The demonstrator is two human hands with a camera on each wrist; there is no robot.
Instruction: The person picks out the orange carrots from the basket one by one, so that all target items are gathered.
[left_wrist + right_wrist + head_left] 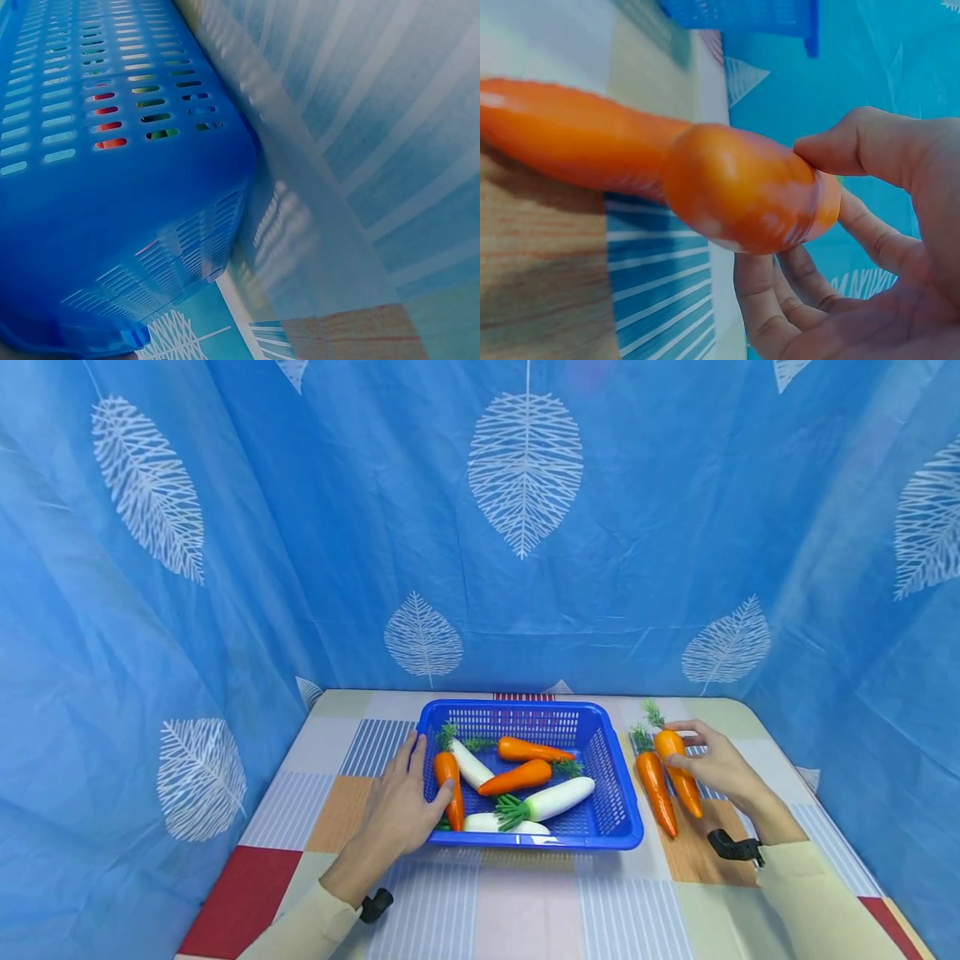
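My right hand (708, 760) pinches an orange carrot (681, 781) with a green leafy top, near its thick end, at the right of the table. Thumb and fingers sit around that carrot (742, 191) in the right wrist view. Just left of it lies another carrot (656, 793). My left hand (401, 802) rests at the left rim of a blue plastic basket (528, 841), fingers extended. The left wrist view shows only the slotted basket wall (105, 195). Inside the basket are three carrots, one of them a carrot (525, 777) in the middle, and white radishes, including one radish (564, 797) at the right.
The table wears a patchwork cloth (525, 910) of checks and stripes. Blue curtains (630, 527) with white leaf prints enclose the back and both sides. Between the basket and the two carrots on the right runs a narrow strip of cloth.
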